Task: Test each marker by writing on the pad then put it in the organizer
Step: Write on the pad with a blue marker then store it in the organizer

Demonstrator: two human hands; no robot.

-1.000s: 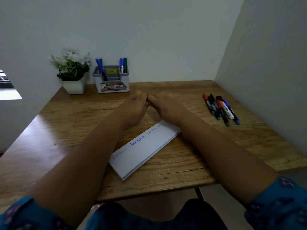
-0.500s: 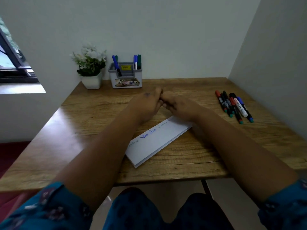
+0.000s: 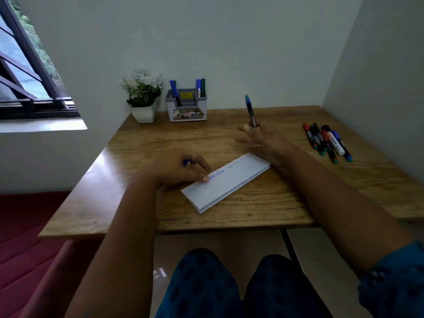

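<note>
My right hand (image 3: 263, 140) holds a blue marker (image 3: 250, 111) nearly upright above the far right end of the white pad (image 3: 231, 183). The pad lies slanted mid-table with several words in blue ink on it. My left hand (image 3: 176, 171) rests on the pad's left end, fingers curled around a small blue cap (image 3: 185, 162) that is mostly hidden. The grey organizer (image 3: 187, 109) stands at the back against the wall with several markers upright in it. Several more markers (image 3: 328, 141) lie side by side on the table at the right.
A white pot of white flowers (image 3: 143, 99) stands left of the organizer. The wooden table (image 3: 137, 203) fits into a corner, with walls behind and at the right. A window is at the left, and a red seat lies below it.
My hands were pressed together above the pad; now they are apart. The left has dropped onto the pad's left end with the cap, and the right has lifted the marker upright.
</note>
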